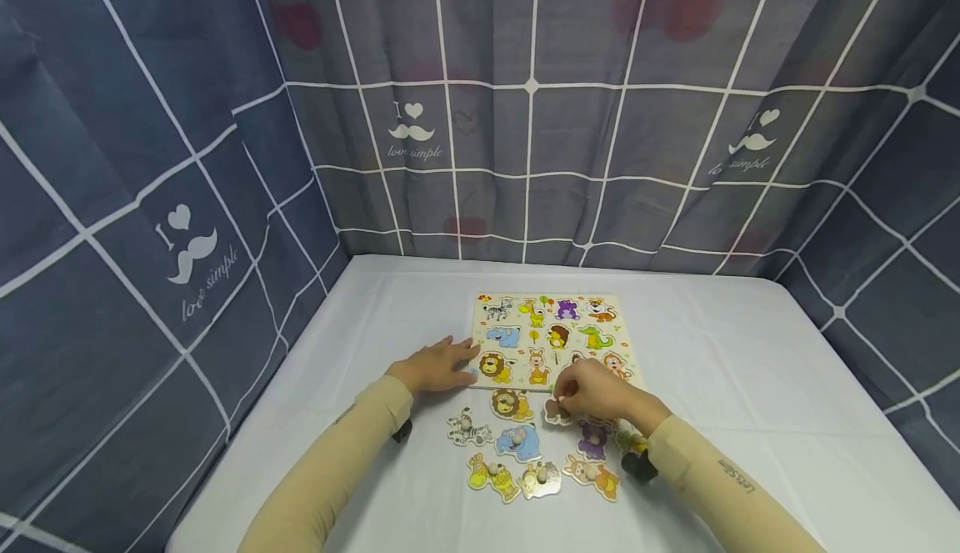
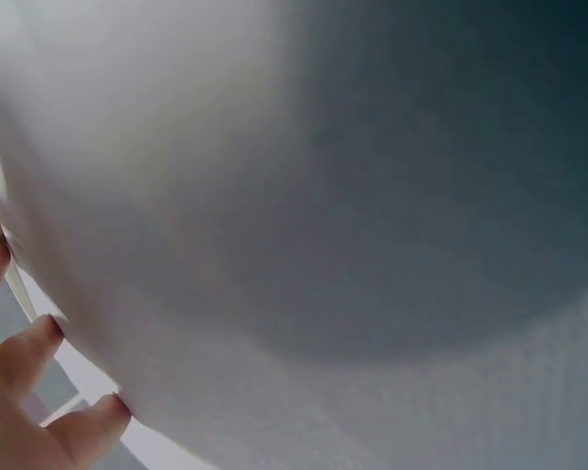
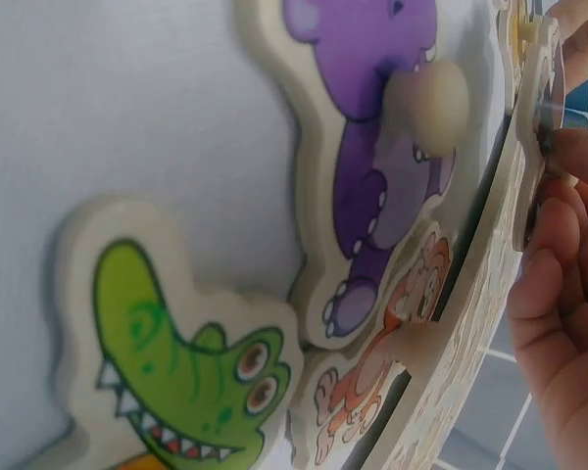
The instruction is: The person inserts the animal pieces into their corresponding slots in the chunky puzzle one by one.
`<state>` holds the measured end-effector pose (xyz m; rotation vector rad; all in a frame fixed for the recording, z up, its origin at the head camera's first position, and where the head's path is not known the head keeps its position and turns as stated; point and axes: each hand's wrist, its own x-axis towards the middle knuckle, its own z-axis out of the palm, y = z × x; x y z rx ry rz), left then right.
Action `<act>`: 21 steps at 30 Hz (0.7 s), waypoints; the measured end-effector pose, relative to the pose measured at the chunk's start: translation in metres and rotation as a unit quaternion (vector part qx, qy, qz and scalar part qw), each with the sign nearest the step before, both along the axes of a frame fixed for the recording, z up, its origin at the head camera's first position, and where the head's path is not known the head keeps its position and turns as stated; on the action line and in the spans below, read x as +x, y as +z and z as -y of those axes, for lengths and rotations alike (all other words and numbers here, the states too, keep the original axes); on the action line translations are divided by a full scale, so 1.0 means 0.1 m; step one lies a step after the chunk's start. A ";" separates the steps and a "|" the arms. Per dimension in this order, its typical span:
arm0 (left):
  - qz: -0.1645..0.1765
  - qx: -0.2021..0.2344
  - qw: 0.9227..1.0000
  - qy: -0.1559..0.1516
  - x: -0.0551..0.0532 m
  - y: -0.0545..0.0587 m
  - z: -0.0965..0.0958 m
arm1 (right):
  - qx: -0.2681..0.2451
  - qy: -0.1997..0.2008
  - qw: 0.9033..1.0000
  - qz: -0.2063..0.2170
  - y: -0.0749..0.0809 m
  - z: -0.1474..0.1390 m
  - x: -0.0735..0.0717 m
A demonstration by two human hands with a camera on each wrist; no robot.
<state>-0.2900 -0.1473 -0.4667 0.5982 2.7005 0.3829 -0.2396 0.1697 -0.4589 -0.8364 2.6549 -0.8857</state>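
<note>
My right hand pinches a brown animal puzzle piece by its knob, just off the near edge of the puzzle board. In the right wrist view, thumb and fingertips meet on the back-lit piece, beside the board's edge. The left hand lies with fingers spread at the board's left edge, fingertips touching it. Close to the right hand are a purple knobbed piece, a green crocodile piece and an orange animal piece.
Loose knobbed pieces lie on the white table before the board: lion, zebra, blue animal, giraffe, a glare-washed piece and an orange long-eared animal. A grey checked curtain surrounds the table.
</note>
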 end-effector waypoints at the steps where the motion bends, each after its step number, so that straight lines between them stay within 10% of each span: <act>1: -0.001 0.001 1.000 -0.001 0.00 0.00 0.00 | 0.000 -0.002 1.000 0.000 0.01 -0.01 0.00; 21: -0.006 0.012 1.000 0.001 -0.01 -0.05 0.02 | 0.004 -0.030 0.999 -0.017 0.00 -0.23 -0.07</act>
